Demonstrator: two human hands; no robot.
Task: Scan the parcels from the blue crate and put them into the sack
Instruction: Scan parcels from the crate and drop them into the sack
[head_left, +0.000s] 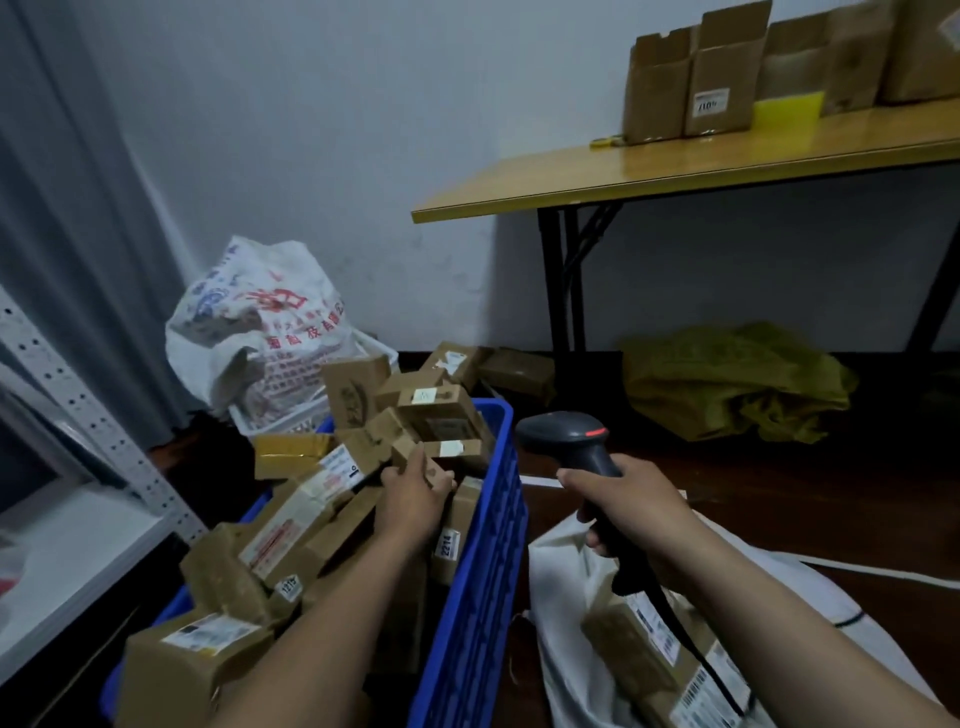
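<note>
The left hand (413, 493) is down in the blue crate (483, 571), its grip closed round a small cardboard parcel (435, 472) high on the heap, thumb over the top and fingers curled round the far side. The hand covers too much of it to tell its long axis. The right hand (631, 506) is just outside the crate's right wall, its grip wrapped round the handle of a barcode scanner (566, 436) whose head points away toward the far wall. The parcel lies close to the scanner's left with only the crate wall between them. I judge it must rise over that rim and show its label. The white sack (558, 582) gapes under the right hand, with labelled parcels (639, 644) already inside.
</note>
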